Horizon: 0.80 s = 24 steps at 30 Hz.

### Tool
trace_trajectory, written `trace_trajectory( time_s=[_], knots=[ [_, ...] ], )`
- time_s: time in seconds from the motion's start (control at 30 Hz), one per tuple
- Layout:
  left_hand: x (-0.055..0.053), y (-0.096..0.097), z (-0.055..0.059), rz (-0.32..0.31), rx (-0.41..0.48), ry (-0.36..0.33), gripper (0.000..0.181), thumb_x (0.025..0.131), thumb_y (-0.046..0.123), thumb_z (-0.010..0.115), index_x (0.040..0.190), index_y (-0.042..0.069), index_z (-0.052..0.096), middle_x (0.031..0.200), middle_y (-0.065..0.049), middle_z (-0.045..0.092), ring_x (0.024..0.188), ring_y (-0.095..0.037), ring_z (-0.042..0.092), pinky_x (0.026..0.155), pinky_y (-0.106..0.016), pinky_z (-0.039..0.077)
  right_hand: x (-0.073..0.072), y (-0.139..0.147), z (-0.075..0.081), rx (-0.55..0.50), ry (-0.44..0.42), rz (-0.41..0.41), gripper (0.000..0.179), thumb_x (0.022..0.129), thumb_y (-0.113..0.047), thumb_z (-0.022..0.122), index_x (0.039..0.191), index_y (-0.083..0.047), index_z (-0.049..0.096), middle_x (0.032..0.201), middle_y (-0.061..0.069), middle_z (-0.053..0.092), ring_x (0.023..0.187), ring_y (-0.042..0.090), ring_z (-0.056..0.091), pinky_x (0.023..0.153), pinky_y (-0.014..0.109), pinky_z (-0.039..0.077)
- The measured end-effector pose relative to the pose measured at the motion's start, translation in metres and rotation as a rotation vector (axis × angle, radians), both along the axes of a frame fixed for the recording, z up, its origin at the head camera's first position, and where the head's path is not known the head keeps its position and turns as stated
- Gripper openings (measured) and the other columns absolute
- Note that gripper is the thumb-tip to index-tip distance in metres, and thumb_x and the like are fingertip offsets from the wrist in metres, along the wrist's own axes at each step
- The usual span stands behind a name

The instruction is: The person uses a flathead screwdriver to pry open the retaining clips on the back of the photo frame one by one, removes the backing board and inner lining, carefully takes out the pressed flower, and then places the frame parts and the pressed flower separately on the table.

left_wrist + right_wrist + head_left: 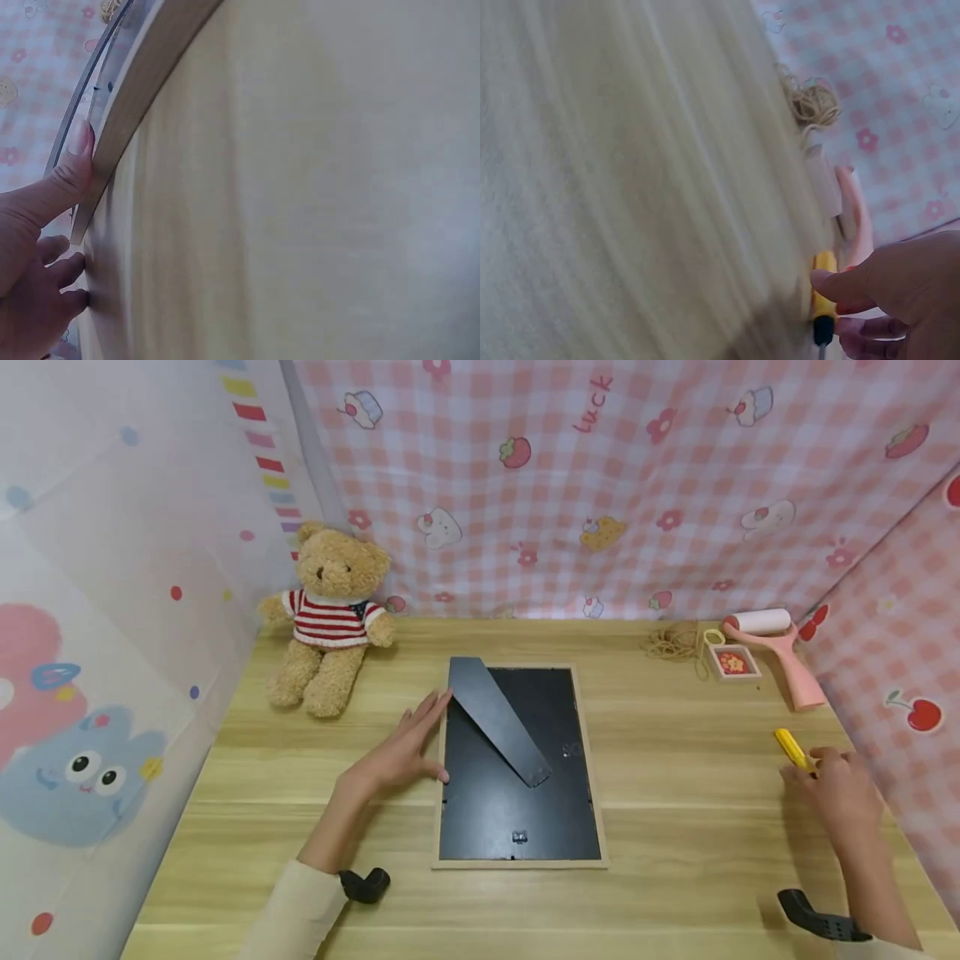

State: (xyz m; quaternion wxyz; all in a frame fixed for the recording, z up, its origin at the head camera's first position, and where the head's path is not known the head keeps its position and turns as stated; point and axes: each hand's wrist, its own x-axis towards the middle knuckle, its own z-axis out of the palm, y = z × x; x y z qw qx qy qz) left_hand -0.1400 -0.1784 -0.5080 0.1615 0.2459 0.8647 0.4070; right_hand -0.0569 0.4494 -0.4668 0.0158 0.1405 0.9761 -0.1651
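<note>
A picture frame [517,814] lies back side up on the table, with a thin wooden rim and a black backing. Its easel leg [495,718] slants across the backing. My left hand [401,752] rests along the frame's left side, fingers extended; in the left wrist view the thumb [79,142] touches the wooden rim [135,97]. Far to the right, my right hand [843,793] pinches a screwdriver by its yellow handle [791,747]. The right wrist view shows the screwdriver [823,300] between thumb and fingers, its black collar and metal shaft pointing down.
A teddy bear [330,618] in a striped sweater sits at the back left. At the back right are tangled twine [675,642], a small framed box [733,662] and a pink lint roller [787,664]. Patterned cloth walls [600,485] enclose the table [675,827].
</note>
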Motion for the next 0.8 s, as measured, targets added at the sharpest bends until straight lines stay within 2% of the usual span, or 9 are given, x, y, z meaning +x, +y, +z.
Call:
trace_trajectory(
  time_s=[0.07,0.17,0.3,0.47,0.6,0.63,0.7,0.77,0.8],
  knots=[
    [-0.009,0.000,-0.002,-0.030,0.020,0.021,0.133,0.083,0.028,0.094,0.179,0.031,0.001,0.186,-0.016,-0.004,0.171,-0.042,0.000,0.136,-0.061,-0.005,0.001,0.004,-0.004,-0.007,-0.018,0.013,0.049,0.107,-0.015,0.071,0.128,0.025,0.052,0.118,0.048,0.049,0.105,0.065,0.052,0.083,0.074,0.049],
    [-0.016,0.000,-0.003,-0.045,0.042,0.053,0.132,0.084,0.027,0.094,0.179,0.017,0.003,0.185,-0.019,-0.002,0.171,-0.040,0.001,0.136,-0.059,-0.005,0.000,0.006,-0.008,-0.020,-0.021,0.004,0.044,0.106,-0.011,0.069,0.126,0.025,0.053,0.115,0.045,0.050,0.101,0.060,0.054,0.079,0.071,0.050],
    [-0.017,0.002,0.004,-0.024,0.030,0.089,0.129,0.084,0.021,0.094,0.176,0.002,0.006,0.184,-0.023,0.002,0.171,-0.040,0.003,0.136,-0.060,0.000,-0.004,0.008,-0.012,-0.021,0.008,0.023,0.041,0.106,-0.008,0.069,0.125,0.025,0.054,0.114,0.045,0.053,0.096,0.058,0.057,0.075,0.067,0.052],
    [-0.010,0.000,0.008,-0.012,0.030,0.112,0.127,0.082,0.020,0.094,0.176,0.002,0.010,0.184,-0.023,0.002,0.170,-0.041,0.005,0.135,-0.064,0.002,-0.009,0.002,-0.014,0.002,0.077,0.057,0.034,0.105,-0.004,0.067,0.118,0.025,0.057,0.109,0.045,0.057,0.090,0.058,0.060,0.071,0.066,0.052],
    [-0.014,-0.003,0.000,-0.039,0.060,0.127,0.123,0.085,0.026,0.092,0.177,0.008,0.012,0.185,-0.020,0.000,0.171,-0.037,0.003,0.136,-0.061,-0.001,-0.009,-0.006,-0.008,0.013,0.191,0.057,0.031,0.103,-0.002,0.067,0.114,0.026,0.061,0.104,0.045,0.058,0.088,0.061,0.061,0.070,0.069,0.050],
    [-0.016,-0.004,-0.002,-0.049,0.066,0.128,0.123,0.086,0.028,0.092,0.177,0.009,0.012,0.185,-0.020,0.000,0.172,-0.037,0.003,0.136,-0.060,-0.002,-0.009,-0.010,-0.005,0.004,0.223,0.058,0.031,0.104,-0.002,0.067,0.114,0.027,0.062,0.102,0.045,0.060,0.083,0.056,0.062,0.068,0.063,0.052],
    [-0.020,-0.004,-0.005,-0.064,0.066,0.120,0.122,0.086,0.030,0.091,0.177,0.009,0.012,0.185,-0.020,0.000,0.171,-0.038,0.002,0.137,-0.059,-0.004,-0.010,-0.018,0.000,-0.058,0.291,0.053,0.032,0.106,-0.004,0.068,0.116,0.026,0.064,0.099,0.042,0.064,0.072,0.031,0.067,0.062,0.046,0.056],
    [-0.022,-0.005,-0.003,-0.076,0.052,0.111,0.122,0.086,0.029,0.092,0.177,0.006,0.013,0.184,-0.023,0.000,0.171,-0.042,0.001,0.136,-0.060,-0.004,-0.010,-0.029,0.007,-0.222,0.303,0.035,0.036,0.110,-0.011,0.066,0.122,0.024,0.064,0.092,0.023,0.072,0.070,0.006,0.064,0.058,0.026,0.054],
    [-0.023,-0.004,-0.001,-0.074,0.042,0.096,0.123,0.085,0.028,0.093,0.176,0.005,0.014,0.184,-0.023,-0.001,0.171,-0.043,0.001,0.136,-0.061,-0.004,-0.011,-0.035,0.011,-0.324,0.298,0.019,0.037,0.111,-0.015,0.065,0.125,0.020,0.065,0.094,0.012,0.073,0.072,-0.004,0.061,0.057,0.018,0.051]
  ],
)
